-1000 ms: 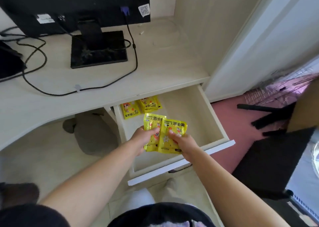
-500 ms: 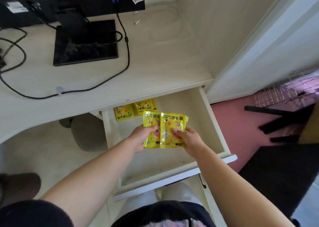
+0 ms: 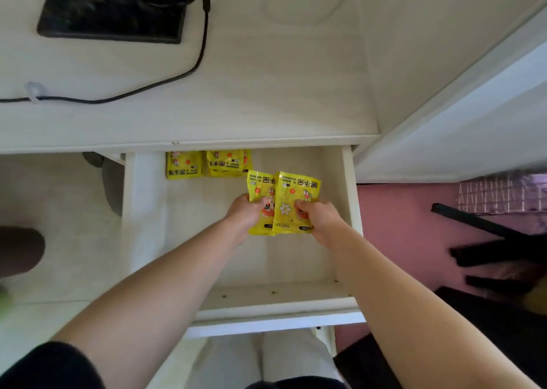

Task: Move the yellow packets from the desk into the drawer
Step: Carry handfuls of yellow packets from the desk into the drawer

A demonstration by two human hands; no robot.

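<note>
The white drawer (image 3: 275, 300) is pulled out under the desk (image 3: 236, 98). Both hands are inside it. My left hand (image 3: 244, 214) grips one yellow packet (image 3: 262, 187), and my right hand (image 3: 318, 215) grips a second yellow packet (image 3: 297, 193) that overlaps the first. Both packets are held over the drawer floor, right of centre. Farther back, other yellow packets (image 3: 207, 163) lie side by side on the drawer floor, partly hidden under the desk edge.
A black monitor base (image 3: 112, 6) and a black cable (image 3: 165, 80) sit on the desk at upper left. A white cabinet wall (image 3: 444, 107) stands to the right. Dark chair parts (image 3: 497, 255) lie on the pink floor.
The view has tipped downward and closer to the drawer. Both hands have carried the two packets farther back and right inside the drawer, still holding them.
</note>
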